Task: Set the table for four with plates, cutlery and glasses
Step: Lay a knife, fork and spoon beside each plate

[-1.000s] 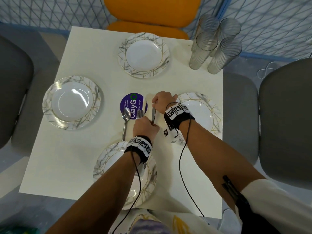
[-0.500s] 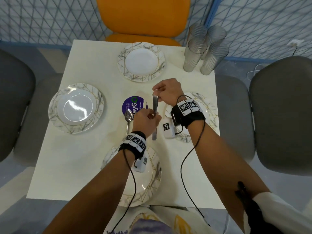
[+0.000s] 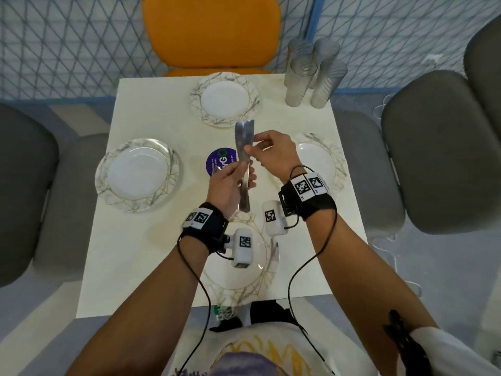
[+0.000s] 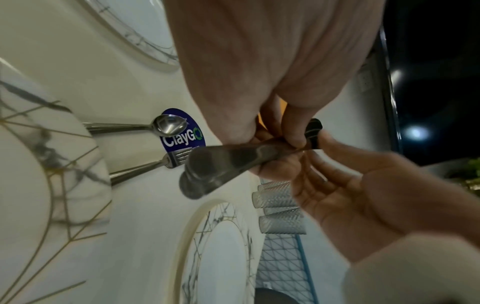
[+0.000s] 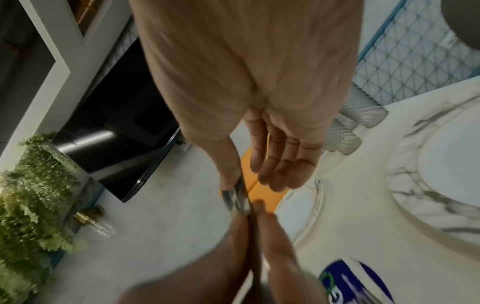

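Both hands hold a bundle of steel knives (image 3: 244, 164) in the air over the middle of the white table (image 3: 151, 253). My left hand (image 3: 238, 176) grips the handles, whose butt ends (image 4: 205, 172) point back at the wrist. My right hand (image 3: 251, 147) pinches the blades, which fan apart at their tips. A spoon (image 4: 166, 125) and a fork (image 4: 155, 164) lie on the table by the purple ClayGo sticker (image 3: 220, 160). Marbled plates sit at the far (image 3: 225, 99), left (image 3: 137, 175), right (image 3: 321, 158) and near (image 3: 240, 270) sides.
Several ribbed glasses (image 3: 311, 74) stand bunched at the far right corner. An orange chair (image 3: 211, 31) is at the far side, and grey chairs stand at the left (image 3: 24, 185) and right (image 3: 439, 158). Blue mesh fencing runs behind the table.
The knives have come up off the table from beside the spoon and fork. Both hands have risen with them, and the blades now stand fanned apart.
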Available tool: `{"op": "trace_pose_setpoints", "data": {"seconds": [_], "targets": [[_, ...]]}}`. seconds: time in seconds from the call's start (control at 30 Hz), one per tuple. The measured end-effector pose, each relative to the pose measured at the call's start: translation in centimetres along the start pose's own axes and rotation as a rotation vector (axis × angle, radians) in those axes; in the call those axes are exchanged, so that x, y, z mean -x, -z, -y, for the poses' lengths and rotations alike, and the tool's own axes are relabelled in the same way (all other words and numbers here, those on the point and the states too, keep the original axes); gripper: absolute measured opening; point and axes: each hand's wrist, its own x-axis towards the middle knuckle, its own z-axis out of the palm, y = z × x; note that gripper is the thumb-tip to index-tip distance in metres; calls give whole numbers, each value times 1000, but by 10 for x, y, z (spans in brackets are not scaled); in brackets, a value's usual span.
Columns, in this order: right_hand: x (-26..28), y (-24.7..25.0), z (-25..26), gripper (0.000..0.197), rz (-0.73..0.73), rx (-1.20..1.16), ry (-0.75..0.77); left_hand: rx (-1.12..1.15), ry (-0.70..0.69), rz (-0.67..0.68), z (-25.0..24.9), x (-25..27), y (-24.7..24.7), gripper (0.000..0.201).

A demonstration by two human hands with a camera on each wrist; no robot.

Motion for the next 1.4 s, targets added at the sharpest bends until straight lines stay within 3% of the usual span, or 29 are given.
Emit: {"op": "trace_pose_setpoints", "data": {"seconds": [0.07,0.2,0.33,0.53,0.7,1.03,1.23,1.4], "targets": [[19,-7,-3,13,-16,-1,16,21,10,-9,0,7,6,14],[44,-12,-10,11,-75,-100,-33,98,49,-16,9,21,15,16],[67,3,-29,7,-92,-259,-84,-27,27,-44,18,33,24,23],[96,29,-103,12,-6,27,-215,-115,20,-165,28,40,42,23],[117,19,-147,13,81,264,-357,-140,51,-247,39,39,46,18],[127,-4,-193,13,56,321,-379,-167,87,-282,54,42,44,14],[132,-6,-201,16,24,306,-393,-178,91,-298,56,41,48,21],[138,-11,-201,22,13,332,-414,-174,106,-291,55,42,46,16]]}}
